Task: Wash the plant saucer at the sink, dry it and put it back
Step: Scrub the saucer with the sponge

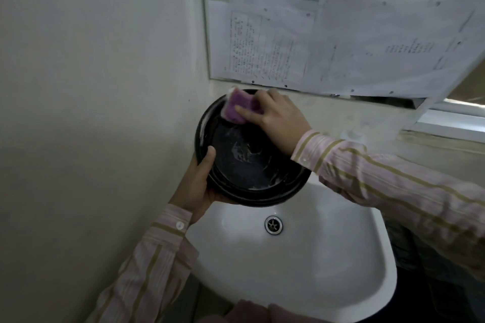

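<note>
A round black plant saucer (pixel 244 162) hangs tilted over the white sink (pixel 315 257), its inside wet with streaks of foam. My left hand (pixel 196 186) grips its lower left rim, thumb inside and fingers hidden beneath. My right hand (pixel 275 118) holds a purple sponge (pixel 237 107) and presses it against the saucer's upper rim. The tap is hidden behind the saucer and my arm.
A plain wall closes the left side right beside the sink. Printed paper sheets (pixel 341 42) cover the board or mirror above. A metal drain (pixel 273 225) sits in the basin floor. A window sill (pixel 451 123) runs at the right.
</note>
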